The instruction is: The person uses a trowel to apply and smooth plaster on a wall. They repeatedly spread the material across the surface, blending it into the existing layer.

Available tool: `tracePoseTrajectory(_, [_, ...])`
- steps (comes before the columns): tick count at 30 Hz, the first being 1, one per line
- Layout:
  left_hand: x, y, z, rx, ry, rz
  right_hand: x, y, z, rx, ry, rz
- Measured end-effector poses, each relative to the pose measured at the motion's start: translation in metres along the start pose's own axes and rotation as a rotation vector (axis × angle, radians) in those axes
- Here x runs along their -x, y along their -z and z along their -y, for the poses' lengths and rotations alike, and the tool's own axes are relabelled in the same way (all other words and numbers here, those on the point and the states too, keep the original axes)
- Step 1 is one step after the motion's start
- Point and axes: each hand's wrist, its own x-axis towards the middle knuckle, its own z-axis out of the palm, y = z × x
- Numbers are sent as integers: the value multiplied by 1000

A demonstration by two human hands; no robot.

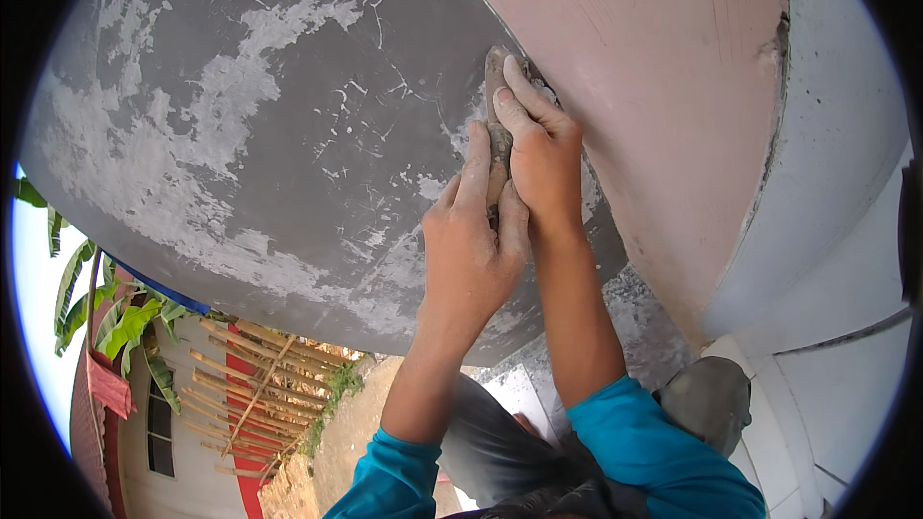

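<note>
A narrow, plaster-crusted scraper (499, 149) lies against the grey wall (317, 135), close to where it meets a pink surface. My left hand (471, 240) closes on its lower part, with fingers and thumb on either side. Higher up, my right hand (543, 159) grips the same tool, its fingertips pressing on the upper end. Pale dust coats the fingers of both hands. Whitish patches and thin scratches mark the grey wall around them. The tool's edge against the wall is partly hidden by my right fingers.
The pink wall (673, 86) rises just right of my hands, with a white wall (846, 86) beyond. A dark, dusty rounded object (707, 402) stands by my right elbow. A bamboo fence (260, 384), banana leaves (125, 327) and a house (159, 432) lie at lower left.
</note>
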Motion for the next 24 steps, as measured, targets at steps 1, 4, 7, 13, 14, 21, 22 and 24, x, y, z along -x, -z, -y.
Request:
tracePoseTrajectory(1, [2, 2, -2, -70, 24, 21, 4, -1, 1, 62, -20, -12])
tracePoseTrajectory(4, [7, 5, -2, -99, -224, -63, 15, -2, 0, 138, -231, 6])
tracePoseTrajectory(7, [7, 7, 0, -78, 32, 56, 13, -3, -5, 51, -66, -8])
tracePoseTrajectory(13, [3, 12, -3, -96, -54, 1, 6, -4, -10, 105, -137, -48])
tracePoseTrajectory(14, [1, 11, -3, -98, -155, -41, 5, -5, -10, 81, -95, -53])
tracePoseTrajectory(21, [-8, 10, -2, -62, -110, -23, 1, -10, -6, -74, 58, -54])
tracePoseTrajectory(22, [-7, 10, -2, -77, -37, 9, 2, -9, -5, -44, -71, -68])
tracePoseTrajectory(24, [-4, 13, -4, -71, -15, 14, 4, -9, -6, 11, -253, -88])
